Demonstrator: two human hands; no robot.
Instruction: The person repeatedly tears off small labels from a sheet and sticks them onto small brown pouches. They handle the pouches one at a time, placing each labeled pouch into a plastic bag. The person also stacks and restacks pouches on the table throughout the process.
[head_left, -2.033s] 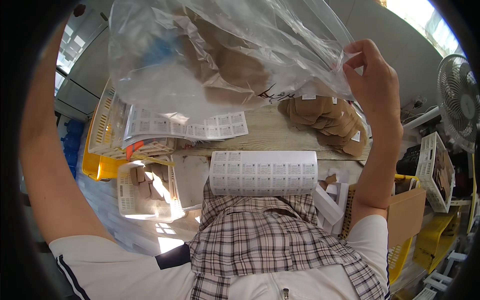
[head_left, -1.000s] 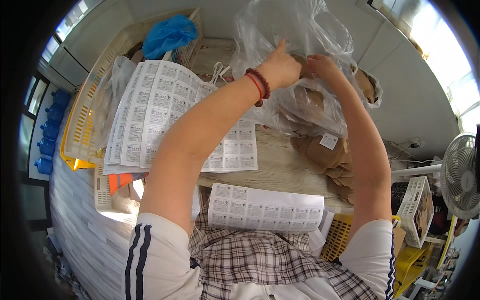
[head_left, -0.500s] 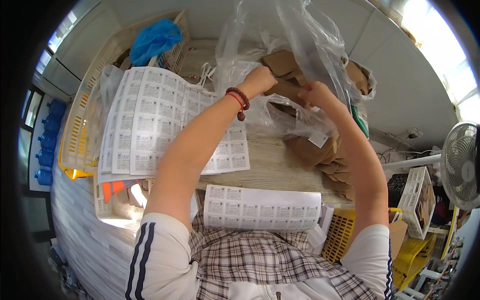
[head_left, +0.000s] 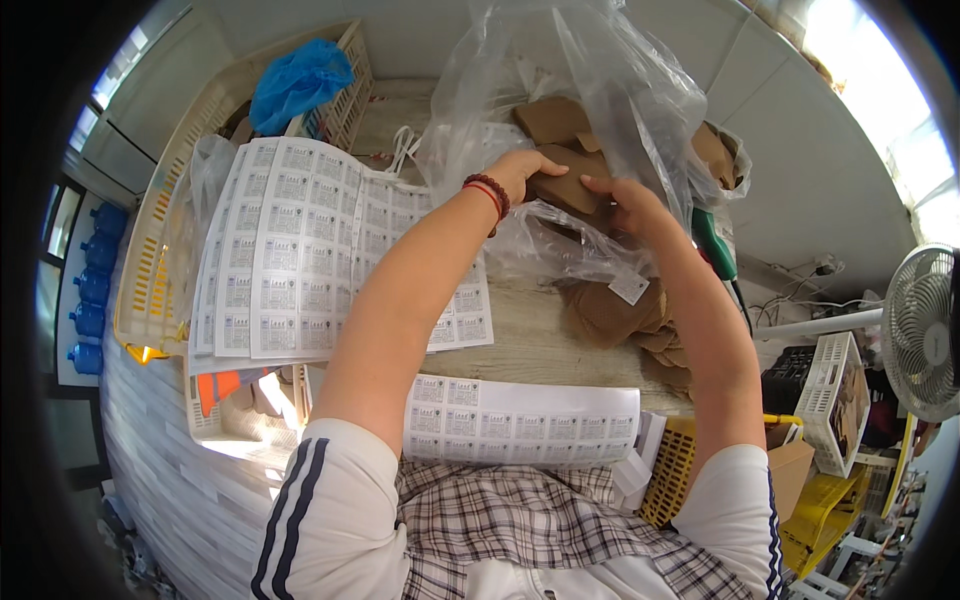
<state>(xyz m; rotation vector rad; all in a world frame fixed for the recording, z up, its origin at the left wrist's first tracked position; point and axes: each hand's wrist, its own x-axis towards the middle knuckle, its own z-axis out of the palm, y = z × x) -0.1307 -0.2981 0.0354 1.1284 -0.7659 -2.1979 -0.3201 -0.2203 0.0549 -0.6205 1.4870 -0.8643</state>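
Observation:
My left hand [head_left: 522,172], with a beaded bracelet at its wrist, grips the left end of a flat brown piece [head_left: 570,178] that looks soft. On its right end my right hand [head_left: 632,206] is closed, thumb on top. Both hands are at the mouth of a large clear plastic bag [head_left: 640,110], and other brown pieces [head_left: 550,120] lie inside it. What kind of article the pieces are, I cannot tell. Nearer me, beside the bag, more brown pieces [head_left: 612,312] are heaped, with a small white label [head_left: 628,287] above them. My fingers' undersides are hidden.
Printed label sheets [head_left: 300,250] cover the table's left side; another sheet [head_left: 520,420] curls over its front edge. Behind them stands a cream plastic crate [head_left: 150,270] with a blue bag [head_left: 300,85]. At right are a green-handled tool [head_left: 712,243], a yellow basket [head_left: 672,470] and a fan [head_left: 920,330].
My hands have shifted slightly, and the brown piece between them now lies flatter and shows more of its face. The green-handled tool shows more beside the bag.

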